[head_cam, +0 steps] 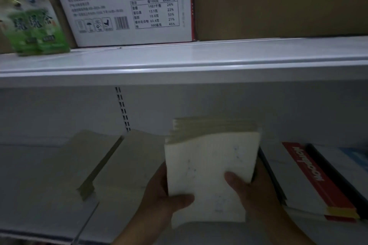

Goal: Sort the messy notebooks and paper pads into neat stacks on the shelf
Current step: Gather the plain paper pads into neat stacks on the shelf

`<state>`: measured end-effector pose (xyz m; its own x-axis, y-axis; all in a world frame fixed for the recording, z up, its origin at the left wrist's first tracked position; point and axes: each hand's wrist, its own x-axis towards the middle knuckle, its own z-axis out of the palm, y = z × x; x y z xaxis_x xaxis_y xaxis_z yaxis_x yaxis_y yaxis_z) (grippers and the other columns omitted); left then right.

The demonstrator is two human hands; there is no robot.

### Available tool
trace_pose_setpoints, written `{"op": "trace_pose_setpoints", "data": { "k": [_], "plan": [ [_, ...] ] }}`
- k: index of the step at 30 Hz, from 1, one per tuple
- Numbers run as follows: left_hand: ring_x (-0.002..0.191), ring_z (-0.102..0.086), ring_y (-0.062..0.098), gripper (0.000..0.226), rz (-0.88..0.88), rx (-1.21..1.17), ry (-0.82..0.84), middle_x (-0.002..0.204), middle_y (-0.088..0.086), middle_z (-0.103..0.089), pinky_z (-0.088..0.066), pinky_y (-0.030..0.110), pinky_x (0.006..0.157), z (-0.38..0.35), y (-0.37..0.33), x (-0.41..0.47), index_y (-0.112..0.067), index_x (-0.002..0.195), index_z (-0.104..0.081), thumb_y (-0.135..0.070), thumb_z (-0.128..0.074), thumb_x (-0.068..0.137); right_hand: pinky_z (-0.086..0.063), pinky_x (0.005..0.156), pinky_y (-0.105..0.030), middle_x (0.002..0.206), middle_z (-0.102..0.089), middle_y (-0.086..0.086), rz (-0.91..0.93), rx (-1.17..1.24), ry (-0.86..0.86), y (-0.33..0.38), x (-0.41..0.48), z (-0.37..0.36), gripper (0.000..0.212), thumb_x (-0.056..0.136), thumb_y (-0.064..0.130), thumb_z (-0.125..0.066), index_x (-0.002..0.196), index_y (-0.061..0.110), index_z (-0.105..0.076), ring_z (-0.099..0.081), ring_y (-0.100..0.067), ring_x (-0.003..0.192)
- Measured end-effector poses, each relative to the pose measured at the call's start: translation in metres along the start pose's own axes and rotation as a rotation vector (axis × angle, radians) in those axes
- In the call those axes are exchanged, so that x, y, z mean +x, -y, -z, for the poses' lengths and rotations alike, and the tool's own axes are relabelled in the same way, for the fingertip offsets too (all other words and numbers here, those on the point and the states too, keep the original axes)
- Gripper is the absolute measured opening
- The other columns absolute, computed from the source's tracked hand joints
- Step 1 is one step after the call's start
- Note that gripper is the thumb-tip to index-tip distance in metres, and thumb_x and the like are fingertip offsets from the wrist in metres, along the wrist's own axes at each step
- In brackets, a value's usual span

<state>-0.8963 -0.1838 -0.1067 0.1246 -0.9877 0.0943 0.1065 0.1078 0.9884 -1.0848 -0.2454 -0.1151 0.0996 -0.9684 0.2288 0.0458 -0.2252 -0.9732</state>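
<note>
On my feed the white metal shelving unit (199, 59) fills the view, with 1 board across the upper half and a lower board (39, 185) beneath it. On the upper board a plain brown cardboard box (278, 2) stands at the right, touching a white printed carton with a nutrition table and a red edge (123, 6) at its left.

On the lower board 2 flat brown-covered paper pads (95, 157) lie side by side at the left, the nearer one overlapping the other's edge. At the right lies a stack of notebooks topped by a white cover with a red spine strip (314, 177), and a black-edged one just beyond it.

Between those groups I see the thick cream-paged paper pad (209, 165), held above the lower board and tilted toward the camera, its far pages fanning slightly.

2 green-capped bottles with pale green tea labels (33, 22) stand at the upper board's left end, blurred.

The left hand (163, 197) grips the pad's lower left corner, thumb pressed across the face. The right hand (253, 191) clasps the right edge, thumb on the front, fingers hidden behind
</note>
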Motion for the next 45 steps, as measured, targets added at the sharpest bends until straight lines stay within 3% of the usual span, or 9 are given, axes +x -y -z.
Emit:
{"op": "trace_pose_setpoints", "data": {
  "k": [8,12,19,23,26,30,36,40,45],
  "plan": [
    [0.097,-0.065,0.023,0.112,0.037,-0.033,-0.108,0.102,0.000,-0.072,-0.058,0.030,0.064,-0.006,0.042,0.014,-0.014,0.125,-0.054,-0.014,-0.077,0.016,-0.037,0.079,-0.010,0.105,-0.050,0.025,0.057,-0.105,0.047,-0.020,-0.010,0.008,0.118,0.034,0.056,-0.065,0.136,0.004,-0.042,-0.050,0.022,0.086],
    [0.102,-0.066,0.013,0.110,0.000,0.017,-0.016,0.109,-0.005,-0.070,-0.056,0.030,0.083,-0.001,0.031,0.019,-0.013,0.127,-0.051,-0.034,-0.091,0.026,-0.049,0.068,-0.009,0.086,-0.072,0.018,-0.020,-0.073,0.107,-0.018,-0.006,0.018,0.122,0.023,0.059,-0.086,0.126,0.005,-0.051,-0.064,0.011,0.082],
    [0.103,-0.057,-0.009,0.107,-0.131,0.016,-0.143,0.114,-0.020,-0.055,-0.045,0.010,0.085,-0.019,0.011,0.021,-0.032,0.108,-0.049,-0.089,-0.066,0.019,-0.045,0.097,-0.045,0.110,-0.064,0.003,-0.163,0.161,0.019,-0.011,-0.005,0.008,0.138,-0.002,0.068,-0.081,0.125,0.023,-0.052,-0.060,-0.020,0.103],
    [0.094,-0.062,-0.011,0.116,-0.162,-0.053,-0.057,0.106,-0.014,-0.069,-0.050,0.010,0.079,-0.016,-0.001,0.025,-0.017,0.117,-0.049,-0.082,-0.073,0.024,-0.046,0.070,-0.021,0.092,-0.067,0.016,-0.083,0.091,0.025,0.008,-0.002,0.009,0.107,0.010,0.077,-0.076,0.105,0.030,-0.058,-0.062,-0.005,0.089],
    [0.095,-0.061,-0.015,0.120,-0.227,-0.052,-0.172,0.106,-0.019,-0.066,-0.048,0.012,0.088,-0.021,0.001,0.026,-0.017,0.123,-0.050,-0.084,-0.071,0.026,-0.036,0.069,-0.005,0.094,-0.054,0.023,0.009,0.074,-0.140,0.007,-0.004,0.001,0.076,0.051,0.054,-0.076,0.116,0.028,-0.047,-0.055,0.003,0.089],
    [0.093,-0.056,-0.023,0.102,-0.250,-0.007,-0.157,0.095,-0.028,-0.067,-0.046,0.004,0.083,-0.019,0.004,0.028,-0.028,0.111,-0.050,-0.090,-0.063,0.031,-0.035,0.065,0.003,0.093,-0.050,0.024,0.103,-0.057,-0.207,-0.002,-0.002,-0.006,0.090,0.037,0.064,-0.057,0.115,0.022,-0.047,-0.052,0.016,0.080],
    [0.105,-0.052,-0.021,0.116,-0.427,0.120,-0.009,0.114,-0.040,-0.058,-0.042,0.000,0.081,-0.009,0.027,0.033,0.007,0.131,-0.024,-0.068,-0.074,0.058,-0.033,0.071,0.010,0.089,-0.061,0.042,0.139,-0.074,-0.178,-0.004,-0.007,-0.009,0.102,0.047,0.081,-0.062,0.117,0.009,-0.045,-0.048,0.033,0.085],
    [0.122,-0.022,-0.030,0.056,-0.573,0.229,-0.117,0.139,-0.045,-0.029,-0.018,-0.011,0.086,-0.019,0.034,0.017,-0.027,0.145,-0.028,-0.036,-0.048,0.094,-0.029,0.076,0.012,0.109,-0.055,0.018,0.099,-0.101,-0.137,-0.012,-0.010,-0.005,0.142,0.038,0.096,-0.049,0.128,-0.014,-0.044,-0.051,0.024,0.087],
    [0.100,-0.040,-0.036,0.048,-0.627,0.196,-0.175,0.110,-0.056,-0.045,-0.031,-0.011,0.074,-0.023,0.032,0.027,-0.057,0.129,-0.040,-0.045,-0.059,0.087,-0.042,0.083,0.000,0.093,-0.061,0.043,0.113,-0.136,-0.172,-0.026,-0.004,-0.003,0.115,0.046,0.089,-0.056,0.123,0.004,-0.049,-0.051,0.027,0.092]
  ]
}}
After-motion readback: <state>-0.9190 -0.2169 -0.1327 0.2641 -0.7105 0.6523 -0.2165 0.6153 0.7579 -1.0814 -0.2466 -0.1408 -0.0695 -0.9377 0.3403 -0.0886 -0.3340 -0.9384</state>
